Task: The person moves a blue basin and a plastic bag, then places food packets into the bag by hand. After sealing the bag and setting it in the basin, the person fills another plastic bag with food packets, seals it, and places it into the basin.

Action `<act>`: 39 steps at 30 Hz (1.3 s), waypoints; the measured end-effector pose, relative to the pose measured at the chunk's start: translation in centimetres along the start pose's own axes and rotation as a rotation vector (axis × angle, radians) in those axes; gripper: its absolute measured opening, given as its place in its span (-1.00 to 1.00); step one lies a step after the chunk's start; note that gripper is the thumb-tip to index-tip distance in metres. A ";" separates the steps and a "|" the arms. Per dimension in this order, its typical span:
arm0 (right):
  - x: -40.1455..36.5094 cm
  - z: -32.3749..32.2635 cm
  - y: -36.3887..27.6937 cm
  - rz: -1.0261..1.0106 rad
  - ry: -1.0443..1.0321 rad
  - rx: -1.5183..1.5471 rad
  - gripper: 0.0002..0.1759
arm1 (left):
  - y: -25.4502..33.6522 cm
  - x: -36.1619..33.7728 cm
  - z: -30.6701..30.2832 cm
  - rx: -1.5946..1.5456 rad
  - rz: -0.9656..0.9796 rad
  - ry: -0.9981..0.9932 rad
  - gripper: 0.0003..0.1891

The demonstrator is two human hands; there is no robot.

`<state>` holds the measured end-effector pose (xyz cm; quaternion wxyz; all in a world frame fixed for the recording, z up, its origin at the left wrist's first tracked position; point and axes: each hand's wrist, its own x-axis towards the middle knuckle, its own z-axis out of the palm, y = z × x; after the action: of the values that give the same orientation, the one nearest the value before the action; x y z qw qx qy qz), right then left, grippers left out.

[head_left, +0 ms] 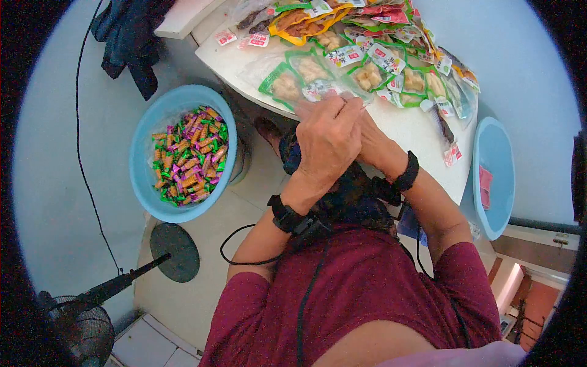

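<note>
Along the near edge of a curved white tabletop (451,174), the person's bare left hand (330,137) lies across the right hand (374,139), both with their fingers curled in at the lower end of 2 green-edged clear plastic packets of pale chunks (285,87). Their fingertips are hidden, so whether either grip is closed on the plastic cannot be told. These 2 packets lie flat, side by side, just beyond the knuckles. Beside them, more green-edged packets (369,76) spread to the right, and a yellow-edged packet of brown food (299,27) lies farther back. Black bands (286,215) circle both wrists. Left of the table, a round light-blue plastic tub (136,159) holds many small wrapped sticks in purple, green and orange-brown (189,159); to the right, another light-blue plastic tub (505,177) holds a folded pink cloth (485,187).
</note>
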<state>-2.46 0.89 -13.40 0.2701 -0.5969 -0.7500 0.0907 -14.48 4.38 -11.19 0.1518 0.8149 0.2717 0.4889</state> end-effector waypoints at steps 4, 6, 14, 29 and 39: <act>1.1 1.2 -0.1 -0.243 0.079 -0.220 -0.60 | -0.1 -0.3 -0.4 -0.007 -0.006 -0.022 -0.80; 2.2 1.6 0.0 -0.363 0.115 -0.348 -0.57 | 0.0 -0.4 -0.5 -0.022 -0.017 -0.041 -0.81; 4.9 3.5 2.2 -0.503 0.128 -0.441 -0.49 | -0.2 -0.6 -0.2 -0.038 0.051 -0.061 -0.75; 5.8 3.9 2.7 -0.529 0.159 -0.440 -0.49 | -0.4 -1.0 -0.6 -0.028 0.017 -0.055 -0.76; 5.0 2.7 2.0 0.006 0.081 0.268 -0.40 | -0.8 -0.9 -0.9 0.013 0.024 0.014 -0.77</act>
<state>-2.83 6.67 -15.09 0.3772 -0.5608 -0.7179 0.1669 -15.85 4.50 -11.76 0.1388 0.8155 0.2662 0.4948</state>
